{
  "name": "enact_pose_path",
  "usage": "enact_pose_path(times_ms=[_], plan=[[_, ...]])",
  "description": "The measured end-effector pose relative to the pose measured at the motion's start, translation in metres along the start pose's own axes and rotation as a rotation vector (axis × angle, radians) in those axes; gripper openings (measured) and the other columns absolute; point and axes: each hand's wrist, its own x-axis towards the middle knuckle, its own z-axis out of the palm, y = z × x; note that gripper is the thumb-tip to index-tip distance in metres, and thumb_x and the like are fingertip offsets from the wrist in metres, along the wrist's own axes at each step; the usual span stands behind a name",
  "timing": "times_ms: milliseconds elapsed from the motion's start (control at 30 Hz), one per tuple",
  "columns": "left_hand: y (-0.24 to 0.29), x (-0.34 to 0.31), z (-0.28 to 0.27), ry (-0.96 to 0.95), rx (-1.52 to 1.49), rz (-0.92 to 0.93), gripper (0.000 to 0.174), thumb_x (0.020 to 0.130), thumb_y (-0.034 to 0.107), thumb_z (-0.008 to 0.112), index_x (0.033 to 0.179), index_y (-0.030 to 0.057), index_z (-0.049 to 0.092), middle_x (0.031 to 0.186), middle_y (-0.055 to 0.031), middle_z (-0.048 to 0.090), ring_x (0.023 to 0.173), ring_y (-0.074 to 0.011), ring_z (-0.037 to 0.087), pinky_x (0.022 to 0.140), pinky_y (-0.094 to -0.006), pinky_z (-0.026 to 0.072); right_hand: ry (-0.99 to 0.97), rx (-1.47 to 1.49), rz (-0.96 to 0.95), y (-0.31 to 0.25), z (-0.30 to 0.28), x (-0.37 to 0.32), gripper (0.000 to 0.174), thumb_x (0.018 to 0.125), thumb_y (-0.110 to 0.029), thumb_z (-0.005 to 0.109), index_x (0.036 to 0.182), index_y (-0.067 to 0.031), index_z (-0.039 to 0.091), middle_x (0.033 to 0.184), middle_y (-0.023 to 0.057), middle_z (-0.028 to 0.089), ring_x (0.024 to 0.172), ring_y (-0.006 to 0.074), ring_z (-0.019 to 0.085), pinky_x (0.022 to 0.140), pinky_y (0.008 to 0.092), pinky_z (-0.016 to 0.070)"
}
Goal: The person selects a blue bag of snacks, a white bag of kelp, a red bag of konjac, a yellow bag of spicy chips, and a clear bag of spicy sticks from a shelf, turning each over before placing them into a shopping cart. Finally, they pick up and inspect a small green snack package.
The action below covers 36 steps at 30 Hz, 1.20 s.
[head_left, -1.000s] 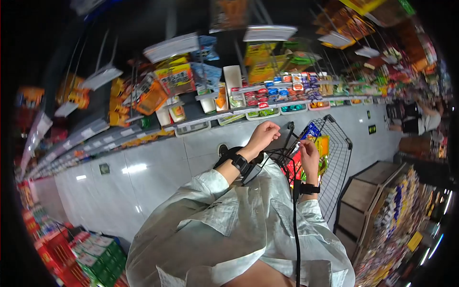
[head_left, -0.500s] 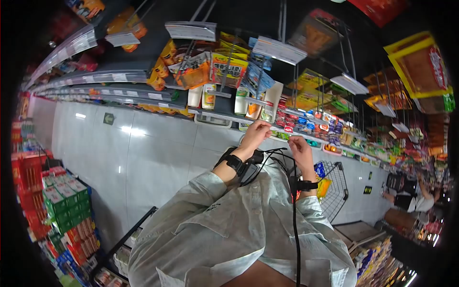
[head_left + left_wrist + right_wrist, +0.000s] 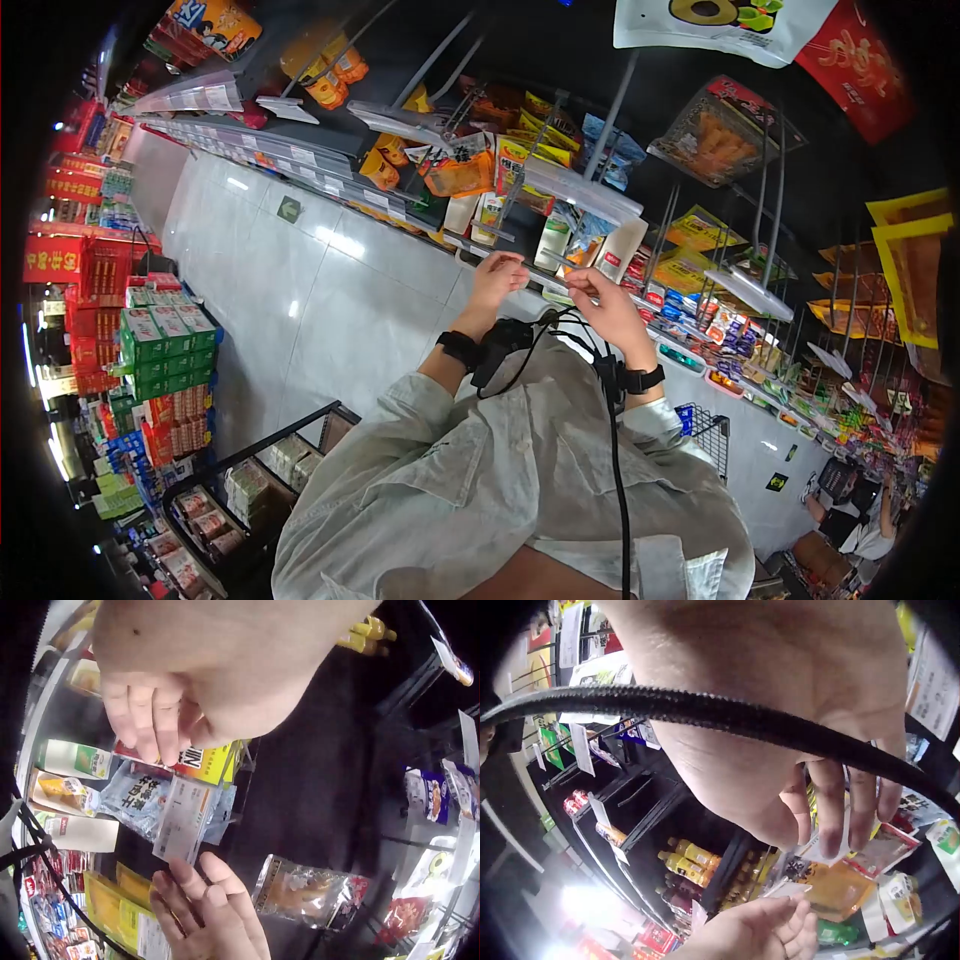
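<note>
In the head view my left hand (image 3: 497,282) and my right hand (image 3: 612,312) are raised in front of my chest, fingers loosely bent, a small gap between them. Neither holds anything. Beyond them hang snack bags: an orange bag (image 3: 460,175) and a blue bag (image 3: 612,150), above a row of white cartons (image 3: 622,248). Seen from the left wrist, the left hand (image 3: 169,705) overlaps a yellow-and-red bag (image 3: 210,761), and the right fingers appear just below a price tag (image 3: 182,817). The right wrist view shows a black cable (image 3: 727,710) crossing in front of the right hand (image 3: 825,750).
A wire shopping cart (image 3: 710,438) stands at my right, largely hidden by my sleeve. Behind me at left are a black-framed display stand (image 3: 245,480) and stacked green boxes (image 3: 165,345). Metal hooks with price tags stick out from the shelf. Another person (image 3: 865,525) is far right.
The view has swung left along the shelf, so the cart slid toward the lower right and the display stand came in at left. Both hands stay raised and have nothing in them.
</note>
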Motion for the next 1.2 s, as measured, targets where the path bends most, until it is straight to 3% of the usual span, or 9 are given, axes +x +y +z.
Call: enact_pose_path(times_ms=[167,400,700,833,933,1033,1133,1167,1200], plan=[[0.0,0.007,-0.031,0.117,-0.091,-0.043,0.02,0.092,0.017,0.066,0.11,0.0079,0.067,0.09,-0.0055,0.074,0.08,-0.0142,0.07,0.076,-0.027,0.0542,-0.089,-0.047,0.06,0.0,0.008,0.015,0.026,0.095,-0.012,0.067,0.12,-0.0059,0.064,0.104,0.0124,0.075,0.1,0.0258,0.073,0.087,0.036,0.0556],[0.025,0.048,-0.075,0.121,-0.035,0.02,0.019,0.095,0.014,0.061,0.111,0.0048,0.064,0.095,-0.0043,0.07,0.081,-0.0115,0.065,0.074,-0.0252,0.0504,-0.051,-0.108,0.078,-0.022,0.024,0.028,0.026,0.096,-0.012,0.066,0.12,-0.0054,0.064,0.102,0.0129,0.075,0.098,0.0278,0.074,0.085,0.0372,0.0562],[0.074,0.083,-0.104,-0.122,0.105,0.145,0.021,0.095,0.014,0.062,0.112,0.0023,0.065,0.095,-0.0041,0.067,0.087,-0.0125,0.062,0.078,-0.0263,0.0482,0.07,-0.006,0.162,-0.052,0.093,0.046,0.023,0.097,-0.01,0.066,0.118,-0.0027,0.065,0.101,0.0103,0.074,0.092,0.0196,0.072,0.083,0.0331,0.0561],[0.087,0.093,-0.105,-0.214,0.211,0.152,0.023,0.096,0.015,0.061,0.114,0.001,0.066,0.099,-0.0052,0.068,0.091,-0.013,0.063,0.083,-0.0268,0.0489,0.151,-0.119,0.029,-0.081,0.089,0.071,0.022,0.097,-0.008,0.066,0.118,-0.0024,0.065,0.102,0.0098,0.074,0.097,0.0173,0.071,0.086,0.0304,0.0546],[0.104,0.101,-0.094,-0.285,0.251,0.213,0.026,0.097,0.017,0.06,0.115,0.0001,0.067,0.101,-0.0061,0.069,0.093,-0.0139,0.064,0.086,-0.0273,0.049,0.167,-0.047,0.073,-0.085,0.069,0.096,0.023,0.096,-0.007,0.066,0.118,0.0005,0.064,0.105,0.013,0.073,0.095,0.018,0.071,0.085,0.0306,0.0545],[0.114,0.11,-0.077,-0.309,0.301,0.264,0.027,0.098,0.019,0.06,0.115,-0.0009,0.068,0.104,-0.0079,0.07,0.096,-0.0163,0.065,0.087,-0.0286,0.0492,0.133,-0.146,0.204,-0.067,0.04,0.131,0.031,0.095,-0.017,0.07,0.119,0.0019,0.064,0.103,0.0164,0.072,0.094,0.0197,0.071,0.083,0.0319,0.0551],[0.127,0.12,-0.059,-0.288,0.446,0.372,0.027,0.098,0.02,0.062,0.112,-0.0023,0.069,0.107,-0.011,0.07,0.101,-0.0205,0.065,0.089,-0.0315,0.0499,0.138,-0.274,-0.061,-0.072,0.025,0.157,0.041,0.093,-0.027,0.072,0.121,0.0023,0.065,0.1,0.0201,0.07,0.096,0.0236,0.072,0.082,0.0348,0.0554],[0.118,0.14,-0.057,-0.336,0.474,0.489,0.039,0.098,0.021,0.061,0.131,0.0007,0.061,0.103,-0.0089,0.069,0.099,-0.0149,0.064,0.086,-0.03,0.0502,0.14,-0.486,-0.065,-0.056,0.018,0.169,0.044,0.09,-0.027,0.072,0.122,0.0018,0.064,0.102,0.0244,0.069,0.101,0.0329,0.071,0.087,0.0409,0.0556],[0.12,0.152,-0.052,-0.354,0.502,0.478,0.042,0.098,0.022,0.062,0.134,0.0009,0.059,0.104,-0.0094,0.069,0.098,-0.0152,0.064,0.085,-0.0302,0.0507,0.146,-0.511,-0.054,-0.045,0.013,0.182,0.044,0.089,-0.025,0.071,0.122,0.0017,0.063,0.104,0.0259,0.069,0.103,0.0357,0.07,0.088,0.0429,0.055]])
